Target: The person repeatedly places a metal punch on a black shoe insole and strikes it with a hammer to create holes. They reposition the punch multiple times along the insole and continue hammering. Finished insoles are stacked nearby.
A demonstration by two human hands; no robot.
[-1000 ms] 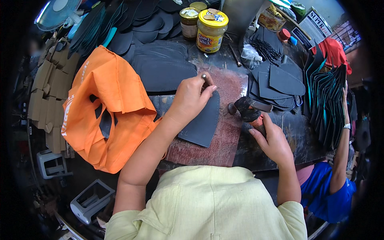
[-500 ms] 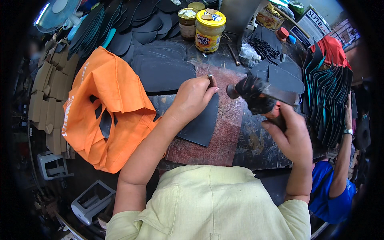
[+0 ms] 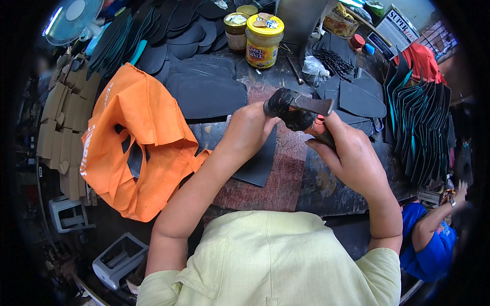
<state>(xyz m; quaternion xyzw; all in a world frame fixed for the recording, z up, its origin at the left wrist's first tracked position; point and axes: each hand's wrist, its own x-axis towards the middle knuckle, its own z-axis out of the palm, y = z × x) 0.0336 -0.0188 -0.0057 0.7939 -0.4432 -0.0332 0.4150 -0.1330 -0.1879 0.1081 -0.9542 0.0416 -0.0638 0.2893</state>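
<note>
In my right hand is a hammer, its head wrapped in black tape and its fingers-side handle partly hidden by my grip. The hammer's face is now right at the top of my left fist, over the upright metal punch that the fist holds; the head hides the punch's end. My left hand is closed above a dark, leather-like cut piece. That piece lies on a worn reddish mat, partly covered by the left hand and forearm.
An orange cloth bag lies left of my left arm. Stacked dark cut pieces lie beyond it, with a yellow-lidded jar behind. More pieces stand at the right. A person in blue is at the lower right.
The hammer has swung left, from beside my left hand onto the top of the punch. My left hand stays nearly in place. The person in blue has moved an arm.
</note>
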